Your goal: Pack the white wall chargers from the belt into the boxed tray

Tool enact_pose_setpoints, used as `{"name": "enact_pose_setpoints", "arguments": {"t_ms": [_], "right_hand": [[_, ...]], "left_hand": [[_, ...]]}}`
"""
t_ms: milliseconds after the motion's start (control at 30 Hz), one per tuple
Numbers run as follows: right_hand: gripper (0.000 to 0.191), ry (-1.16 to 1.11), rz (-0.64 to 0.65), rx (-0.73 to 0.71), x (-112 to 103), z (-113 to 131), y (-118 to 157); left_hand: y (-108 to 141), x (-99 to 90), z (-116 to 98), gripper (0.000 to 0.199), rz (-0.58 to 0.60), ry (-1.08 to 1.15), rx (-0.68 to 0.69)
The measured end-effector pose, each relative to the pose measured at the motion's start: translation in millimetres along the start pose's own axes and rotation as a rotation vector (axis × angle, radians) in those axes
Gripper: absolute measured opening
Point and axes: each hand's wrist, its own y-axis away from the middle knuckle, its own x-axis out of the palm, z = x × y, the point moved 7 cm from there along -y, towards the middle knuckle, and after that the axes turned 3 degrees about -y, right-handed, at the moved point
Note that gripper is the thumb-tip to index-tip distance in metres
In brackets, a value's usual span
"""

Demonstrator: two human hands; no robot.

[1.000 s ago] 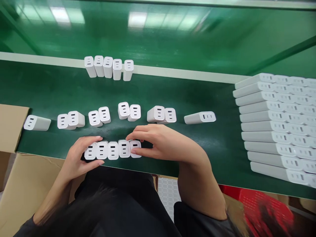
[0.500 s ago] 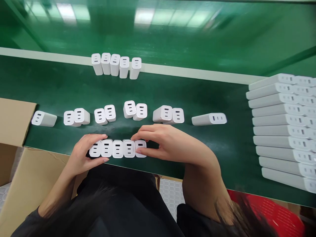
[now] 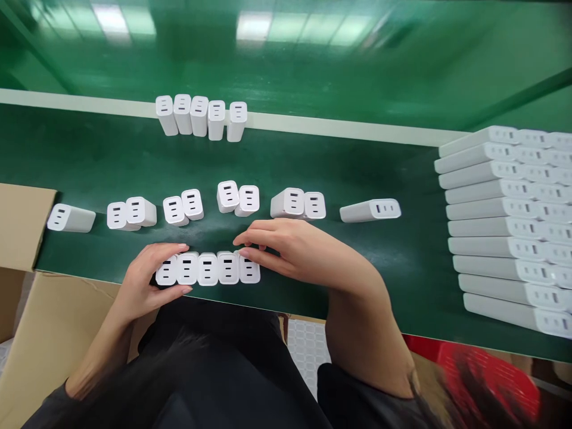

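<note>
Several white chargers with port slots on top form a tight row (image 3: 208,270) near the front edge of the green table (image 3: 357,280). My left hand (image 3: 154,277) grips the row's left end, thumb on the near side and fingers on the far side. At the right end, my right hand (image 3: 279,247) is above and beside the last charger (image 3: 249,271), its fingers apart and its thumb tip over that charger's far edge. Behind my hands lie loose pairs of chargers, such as one pair (image 3: 183,207) and another (image 3: 298,204).
Several chargers (image 3: 199,116) stand against the pale strip at the back. Single chargers lie at left (image 3: 71,218) and right (image 3: 370,210). A large stacked block of chargers (image 3: 504,226) fills the right side. Cardboard (image 3: 24,223) sits at the left, a red stool (image 3: 489,378) below right.
My right hand has lifted off the end charger towards the far side, its thumb moving off the charger's top. The whole view has shifted slightly; my left hand stays on the row.
</note>
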Motion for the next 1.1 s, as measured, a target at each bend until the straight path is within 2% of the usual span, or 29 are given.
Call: {"name": "enact_pose_setpoints", "arguments": {"t_ms": [767,967,1100], "right_hand": [[0.03,0.015,0.017,-0.003,3.0,0.2,0.1],[0.047,0.005,0.053,-0.054,6.3,3.4,0.4],[0.039,-0.015,0.07,-0.047,7.8,4.5,-0.6]], "left_hand": [[2.6,0.5,3.5,0.055,-0.001,0.017,-0.015],[2.3,0.5,2.7,0.055,-0.002,0.018,-0.013],[0.7,1.0,0.5,0.054,-0.007,0.02,-0.005]]}}
